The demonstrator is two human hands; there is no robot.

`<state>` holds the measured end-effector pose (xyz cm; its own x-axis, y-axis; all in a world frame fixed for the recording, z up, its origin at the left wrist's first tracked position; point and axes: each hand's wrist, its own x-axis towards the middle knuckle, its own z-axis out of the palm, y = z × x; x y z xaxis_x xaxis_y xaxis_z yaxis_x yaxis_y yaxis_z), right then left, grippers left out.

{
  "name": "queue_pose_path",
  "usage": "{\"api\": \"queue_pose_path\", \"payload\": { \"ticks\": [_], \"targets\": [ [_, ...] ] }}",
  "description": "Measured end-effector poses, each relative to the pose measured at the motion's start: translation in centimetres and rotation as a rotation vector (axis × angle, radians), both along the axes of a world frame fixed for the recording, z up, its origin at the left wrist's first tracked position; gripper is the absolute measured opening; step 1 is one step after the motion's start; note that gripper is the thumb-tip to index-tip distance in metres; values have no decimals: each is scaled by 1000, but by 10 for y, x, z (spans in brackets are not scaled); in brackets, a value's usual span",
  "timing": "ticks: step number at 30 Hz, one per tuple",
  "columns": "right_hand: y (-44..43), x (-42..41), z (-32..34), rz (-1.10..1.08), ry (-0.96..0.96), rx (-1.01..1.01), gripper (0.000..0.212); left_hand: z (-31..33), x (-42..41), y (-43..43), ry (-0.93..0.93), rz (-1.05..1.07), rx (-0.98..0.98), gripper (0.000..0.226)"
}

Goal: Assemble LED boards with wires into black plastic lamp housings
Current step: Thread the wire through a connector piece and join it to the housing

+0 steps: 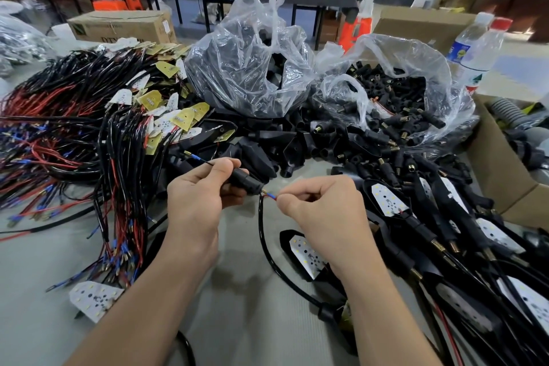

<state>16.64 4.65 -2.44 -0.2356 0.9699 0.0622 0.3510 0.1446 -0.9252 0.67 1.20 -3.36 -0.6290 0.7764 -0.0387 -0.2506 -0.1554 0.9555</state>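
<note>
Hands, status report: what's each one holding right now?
Left hand grips black stem piece. Right hand pinches blue-and-red wire tips at its end. Loose parts around, none between hands.

Left hand (197, 196) gripping black stem piece (246, 182), right hand (322, 202) pinching blue-tipped wire end (271, 195) at its mouth

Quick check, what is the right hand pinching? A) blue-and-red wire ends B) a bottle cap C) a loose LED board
A: the right hand pinches the blue-and-red wire ends at the black housing stem that the left hand grips.
</note>
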Motion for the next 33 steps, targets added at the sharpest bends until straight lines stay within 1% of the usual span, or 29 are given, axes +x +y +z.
{"api": "queue_pose_path", "payload": {
  "ticks": [6,12,15,19,22,25,28,29,33],
  "targets": [
    [-1,0,2,22,-28,22,18,1,1,0,94,34,0,38],
    [-4,-4,0,-87,-130,31,19,3,1,-1,3,-81,-1,38],
    [-4,-7,1,-122,-178,25,19,3,2,-1,32,-95,7,39],
    [-6,-9,2,-160,-255,87,26,2,5,-2,81,-83,26,39],
    [-4,-6,2,-156,-197,79,19,2,6,-1,99,-74,33,37],
    [-3,-5,1,-145,-147,73,20,2,6,-1,113,-73,49,35],
    [-3,-6,1,-116,-142,69,23,1,7,-2,220,-39,74,32],
    [-2,-6,1,-108,-116,65,23,1,7,-2,231,-36,79,32],
    [1,-5,-1,-71,37,-8,19,2,6,-1,163,-82,61,32]
  ]
}}
